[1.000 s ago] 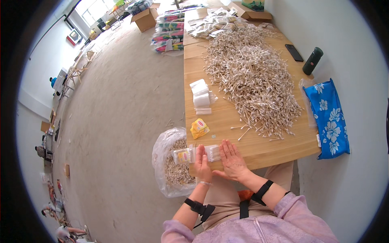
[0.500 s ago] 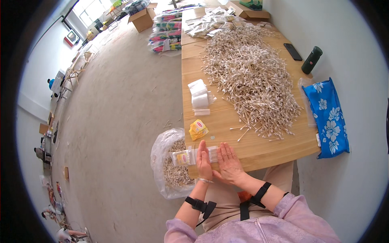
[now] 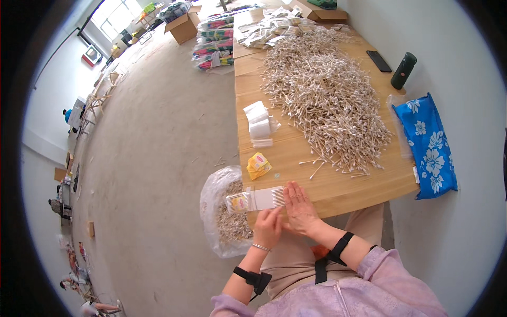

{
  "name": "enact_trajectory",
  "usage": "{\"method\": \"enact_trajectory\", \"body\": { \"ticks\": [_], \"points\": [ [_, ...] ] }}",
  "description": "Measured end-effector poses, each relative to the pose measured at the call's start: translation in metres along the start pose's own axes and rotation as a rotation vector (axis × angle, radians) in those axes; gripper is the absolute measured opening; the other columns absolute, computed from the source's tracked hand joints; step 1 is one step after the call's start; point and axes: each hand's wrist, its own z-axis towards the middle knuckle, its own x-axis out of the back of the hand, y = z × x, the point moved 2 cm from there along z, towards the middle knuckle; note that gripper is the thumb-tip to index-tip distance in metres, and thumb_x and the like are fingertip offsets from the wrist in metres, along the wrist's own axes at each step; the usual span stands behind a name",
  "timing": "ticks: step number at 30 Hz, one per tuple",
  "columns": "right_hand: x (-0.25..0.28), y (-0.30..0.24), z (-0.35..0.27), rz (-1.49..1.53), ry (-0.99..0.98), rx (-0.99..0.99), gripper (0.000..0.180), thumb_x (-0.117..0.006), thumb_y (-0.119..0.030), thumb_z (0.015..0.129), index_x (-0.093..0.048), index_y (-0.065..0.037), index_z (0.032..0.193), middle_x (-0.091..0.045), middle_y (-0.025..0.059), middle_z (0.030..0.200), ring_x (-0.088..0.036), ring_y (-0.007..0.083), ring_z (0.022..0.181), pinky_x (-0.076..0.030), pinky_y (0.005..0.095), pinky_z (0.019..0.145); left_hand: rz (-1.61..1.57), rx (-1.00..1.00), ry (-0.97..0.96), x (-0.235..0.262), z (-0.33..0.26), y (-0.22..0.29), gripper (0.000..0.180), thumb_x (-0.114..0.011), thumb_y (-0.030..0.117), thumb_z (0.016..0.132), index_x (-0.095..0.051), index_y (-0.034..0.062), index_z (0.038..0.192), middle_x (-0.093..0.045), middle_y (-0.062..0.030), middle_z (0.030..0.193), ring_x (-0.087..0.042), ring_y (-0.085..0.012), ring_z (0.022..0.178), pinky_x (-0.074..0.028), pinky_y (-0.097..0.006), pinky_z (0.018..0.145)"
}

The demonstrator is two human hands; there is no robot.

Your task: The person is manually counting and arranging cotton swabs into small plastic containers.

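My right hand lies flat on the near end of the table, fingers stretched out. Its edge meets a small row of cotton swabs. To the left of that row runs a flat white strip or bag, and beyond it lies a swab packet with a yellow label, reaching over the table's left edge. Just below the strip, my left hand is closed with its fingers curled together. Whatever its fingertips may hold is hidden. Yellow printed cards sit a little farther up the table.
A large heap of loose cotton swabs covers much of the wooden table. White bags lie by its left edge. A phone, dark bottle and blue flowered pouch line the right. Below left, a plastic sack holds swabs.
My left hand has gone from upright and straight-fingered across the strip to curled just below it, uncovering the white middle part. My right hand stays flat beside the swabs.
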Motion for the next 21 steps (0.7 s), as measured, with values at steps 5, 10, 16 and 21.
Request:
{"method": "enact_trajectory", "body": {
  "ticks": [5,10,16,21],
  "points": [
    [0.004,-0.001,0.000,-0.140,-0.091,-0.032,0.098,-0.059,-0.041,0.076,-0.011,0.011,0.144,-0.009,0.0285,0.152,-0.007,0.0388,0.143,-0.004,0.0450,0.118,0.203,-0.253,-0.029,-0.003,-0.012,0.006,0.037,-0.062,0.017,0.086,-0.059,0.0023,0.120,-0.055,-0.0129,0.091,-0.053,-0.0305,0.088,-0.045,-0.037,0.079],
    [-0.001,0.001,-0.001,-0.124,-0.079,-0.016,0.095,-0.055,-0.039,0.077,-0.010,0.011,0.144,-0.009,0.0285,0.152,-0.006,0.0389,0.143,-0.004,0.0450,0.118,0.322,-0.284,-0.075,-0.008,-0.008,0.007,0.060,-0.061,0.032,0.086,-0.046,0.0000,0.134,-0.051,-0.0117,0.093,-0.050,-0.0288,0.086,-0.041,-0.039,0.079],
    [-0.008,0.001,-0.001,-0.232,-0.015,-0.004,0.092,-0.054,-0.037,0.078,-0.010,0.011,0.144,-0.009,0.0285,0.152,-0.006,0.0389,0.143,-0.003,0.0452,0.118,0.421,-0.246,-0.119,-0.012,-0.008,0.007,0.068,-0.055,0.043,0.087,-0.040,0.0014,0.139,-0.049,-0.0121,0.099,-0.048,-0.0277,0.091,-0.038,-0.039,0.081],
    [-0.004,0.001,-0.001,-0.149,-0.034,-0.011,0.087,-0.051,-0.034,0.080,-0.012,0.011,0.143,-0.012,0.0290,0.151,-0.008,0.0397,0.143,-0.005,0.0457,0.117,0.427,-0.227,-0.132,-0.012,-0.007,0.009,0.069,-0.054,0.044,0.088,-0.039,0.0018,0.140,-0.050,-0.0123,0.100,-0.048,-0.0282,0.091,-0.038,-0.039,0.081]
  ]
}}
